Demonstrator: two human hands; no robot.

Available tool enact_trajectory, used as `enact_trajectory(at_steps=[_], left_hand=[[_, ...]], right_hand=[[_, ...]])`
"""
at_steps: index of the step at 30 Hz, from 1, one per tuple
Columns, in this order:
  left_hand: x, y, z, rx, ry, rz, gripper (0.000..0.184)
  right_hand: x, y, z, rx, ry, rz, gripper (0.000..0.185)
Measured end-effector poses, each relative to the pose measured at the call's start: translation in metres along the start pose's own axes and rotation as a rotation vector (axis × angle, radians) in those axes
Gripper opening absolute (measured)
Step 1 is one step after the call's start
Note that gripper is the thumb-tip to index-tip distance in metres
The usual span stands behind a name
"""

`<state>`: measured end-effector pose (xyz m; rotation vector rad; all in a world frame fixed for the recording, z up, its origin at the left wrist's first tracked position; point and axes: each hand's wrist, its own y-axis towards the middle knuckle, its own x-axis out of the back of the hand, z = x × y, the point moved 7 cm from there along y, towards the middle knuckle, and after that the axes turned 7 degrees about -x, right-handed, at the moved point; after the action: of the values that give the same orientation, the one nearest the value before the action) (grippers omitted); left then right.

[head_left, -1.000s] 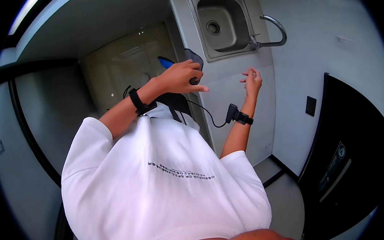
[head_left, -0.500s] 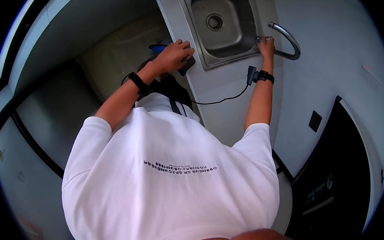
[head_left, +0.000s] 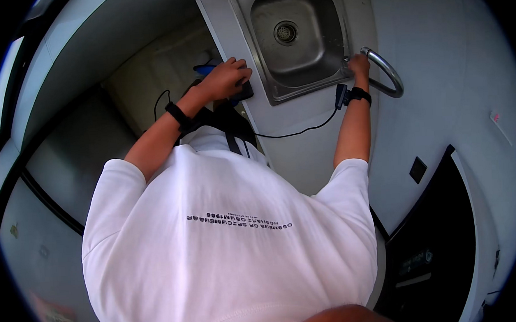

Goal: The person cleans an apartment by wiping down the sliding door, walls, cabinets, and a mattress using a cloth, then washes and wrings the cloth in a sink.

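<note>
My left hand (head_left: 228,78) is at the counter's front edge with its fingers curled. Under it, overlapping the edge, is a dark object (head_left: 244,93); the hand hides most of it, and its kind cannot be made out. My right hand (head_left: 358,66) is closed around the tap handle at the sink's back corner, which it mostly covers. Beside that hand curves the tap's chrome spout (head_left: 395,79). The steel sink (head_left: 272,91) lies between my hands, with small drops or specks near its right wall.
A black cable (head_left: 300,133) runs across the white counter (head_left: 305,164) from a dark device (head_left: 341,96) at my right wrist. Something blue (head_left: 204,70) shows beyond my left forearm. A dark square plate (head_left: 418,169) is on the right wall.
The view has shifted slightly, so the sink and tap appear lower. My left hand stays over the dark object at the counter edge, and my right hand remains at the tap handle.
</note>
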<state>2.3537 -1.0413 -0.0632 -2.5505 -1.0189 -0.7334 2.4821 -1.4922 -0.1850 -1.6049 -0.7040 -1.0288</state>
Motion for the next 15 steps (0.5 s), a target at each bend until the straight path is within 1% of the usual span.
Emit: enact_trajectory(at_steps=[1,2,4,5,7,8,10,11,13,15], left_hand=[[0.001,0.002,0.000,0.023,-0.019,0.033,0.021],[0.002,0.006,-0.001,0.023,-0.023,0.038,0.021],[0.003,0.011,-0.004,0.009,-0.016,0.053,0.021],[0.003,0.012,-0.004,0.008,-0.022,0.058,0.021],[0.004,0.016,-0.003,0.004,-0.030,0.032,0.021],[0.004,0.017,-0.002,-0.003,-0.031,0.029,0.021],[0.003,0.013,0.002,0.008,-0.074,0.011,0.021],[0.004,0.011,0.003,0.007,-0.073,0.005,0.021],[0.007,0.005,0.011,0.020,-0.080,0.009,0.021],[0.015,-0.001,0.016,0.040,-0.084,0.005,0.021]], right_hand=[[0.001,0.000,0.012,0.181,-0.175,-0.055,0.024],[0.004,0.007,0.011,0.177,-0.176,-0.049,0.024],[-0.022,0.020,-0.026,-0.372,0.246,0.395,0.023],[-0.029,0.019,-0.030,-0.378,0.245,0.399,0.023],[-0.022,0.023,-0.029,-0.228,0.355,0.130,0.019],[-0.015,0.015,-0.024,-0.231,0.352,0.124,0.019],[0.015,-0.020,0.005,0.013,0.189,-0.251,0.015],[0.013,-0.025,0.010,0.017,0.186,-0.256,0.015],[0.005,-0.038,0.011,-0.141,0.232,-0.313,0.016],[0.008,-0.044,0.013,-0.125,0.258,-0.295,0.017]])
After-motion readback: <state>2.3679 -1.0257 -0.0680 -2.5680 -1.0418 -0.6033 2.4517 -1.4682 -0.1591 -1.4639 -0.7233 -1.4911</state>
